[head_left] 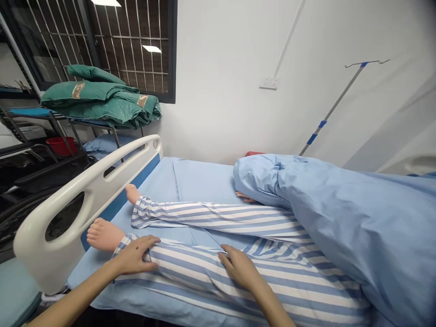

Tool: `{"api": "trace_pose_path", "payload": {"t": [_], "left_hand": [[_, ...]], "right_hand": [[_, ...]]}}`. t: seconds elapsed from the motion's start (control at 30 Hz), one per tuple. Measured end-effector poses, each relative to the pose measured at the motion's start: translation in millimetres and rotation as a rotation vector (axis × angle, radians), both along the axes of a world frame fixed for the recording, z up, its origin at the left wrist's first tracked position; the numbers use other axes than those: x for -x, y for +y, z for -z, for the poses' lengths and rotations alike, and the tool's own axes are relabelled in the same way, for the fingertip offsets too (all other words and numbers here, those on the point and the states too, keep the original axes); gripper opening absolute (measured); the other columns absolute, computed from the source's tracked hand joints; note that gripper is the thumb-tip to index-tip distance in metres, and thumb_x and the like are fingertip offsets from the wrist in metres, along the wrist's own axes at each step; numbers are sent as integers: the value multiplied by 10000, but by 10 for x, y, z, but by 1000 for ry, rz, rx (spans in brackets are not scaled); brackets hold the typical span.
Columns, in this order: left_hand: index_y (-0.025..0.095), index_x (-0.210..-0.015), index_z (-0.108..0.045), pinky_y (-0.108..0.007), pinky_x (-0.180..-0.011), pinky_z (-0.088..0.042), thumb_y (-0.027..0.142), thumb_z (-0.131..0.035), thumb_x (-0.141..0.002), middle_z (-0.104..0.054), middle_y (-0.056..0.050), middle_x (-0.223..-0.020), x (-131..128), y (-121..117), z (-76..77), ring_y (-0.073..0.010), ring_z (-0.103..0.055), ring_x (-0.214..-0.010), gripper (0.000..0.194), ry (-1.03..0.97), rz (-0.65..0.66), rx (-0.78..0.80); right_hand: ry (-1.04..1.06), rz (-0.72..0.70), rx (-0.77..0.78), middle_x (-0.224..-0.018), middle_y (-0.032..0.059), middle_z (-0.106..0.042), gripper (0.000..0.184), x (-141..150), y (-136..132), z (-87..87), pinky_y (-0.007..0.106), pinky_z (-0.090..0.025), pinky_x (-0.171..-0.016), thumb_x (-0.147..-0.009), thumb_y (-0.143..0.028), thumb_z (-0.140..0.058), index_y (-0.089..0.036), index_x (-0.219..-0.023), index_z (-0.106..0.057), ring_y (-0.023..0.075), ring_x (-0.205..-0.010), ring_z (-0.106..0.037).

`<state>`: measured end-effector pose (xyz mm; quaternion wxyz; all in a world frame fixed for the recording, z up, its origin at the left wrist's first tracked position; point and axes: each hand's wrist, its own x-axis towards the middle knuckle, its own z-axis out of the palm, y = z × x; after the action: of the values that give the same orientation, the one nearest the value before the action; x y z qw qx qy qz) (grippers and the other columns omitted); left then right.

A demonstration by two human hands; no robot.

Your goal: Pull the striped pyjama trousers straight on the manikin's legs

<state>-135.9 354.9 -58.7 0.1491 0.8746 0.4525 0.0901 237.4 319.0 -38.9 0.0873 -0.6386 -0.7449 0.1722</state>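
A lifelike patient manikin lies on a hospital bed in blue-and-white striped pyjamas, its bare feet (104,235) pointing toward the white bed rail. My left hand (132,256) grips the near striped trouser leg (204,272) just above the ankle, with the fingers gathering the cloth. Further up the same leg, my right hand (240,268) presses its curled fingers into the fabric. The other leg (218,218) lies straight beyond them, apart from my hands. A blue sheet (334,213) covers the upper body, hiding all but the manikin's hand (245,197).
A white plastic bed rail (51,236) with a blue strip runs along the bed's foot end. Beyond it stand a black wheelchair (30,190), a metal rack with folded green quilts (98,102), and a red basin (61,146). An IV pole (334,104) leans by the wall.
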Motion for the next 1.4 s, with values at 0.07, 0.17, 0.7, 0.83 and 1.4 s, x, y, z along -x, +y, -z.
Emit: {"api": "trace_pose_path", "payload": {"t": [0.07,0.17,0.7,0.83,1.4], "left_hand": [[258,-1295,-400,-381,-1012,-315,363,-629,-625,-498,-55,-1284,29,-49,50,-258,-448,-1163,717,78,14,-27],[233,-1236,-463,-404,-984,-325,271,-627,-551,-542,-72,-1229,-37,9,99,-284,-484,-1118,706,207,-51,-32],[224,-1011,-552,-392,-744,-416,226,-538,-508,-655,-74,-959,-219,11,-466,-321,-590,-872,503,463,-90,-81],[227,-994,-554,-377,-732,-407,243,-554,-511,-647,-81,-923,-239,64,-920,-322,-585,-861,483,448,-59,-138],[227,-1037,-528,-240,-747,-402,200,-560,-487,-611,22,-937,-979,-228,-467,-196,-551,-882,551,-26,-181,128]], "right_hand": [[-26,39,-81,-1019,89,-657,400,13,-60,43,282,-380,-750,-888,-406,-319,-192,-1099,-583,231,-940,-597],[-58,74,-179,-902,74,-670,336,42,-105,95,269,-364,-681,-889,-383,-336,-197,-985,-598,215,-832,-608],[286,36,-147,-612,0,-636,353,150,-1243,867,213,-376,-552,-749,-236,-504,-195,-1095,-566,151,-567,-583],[257,277,-40,-749,85,-672,398,50,-1137,1000,245,-417,-656,-781,-266,-457,-142,-1146,-553,205,-747,-628],[1277,478,-208,-967,107,-655,487,32,-1065,-101,344,-483,-789,-668,-520,-599,-155,-990,-613,259,-915,-603]]}}
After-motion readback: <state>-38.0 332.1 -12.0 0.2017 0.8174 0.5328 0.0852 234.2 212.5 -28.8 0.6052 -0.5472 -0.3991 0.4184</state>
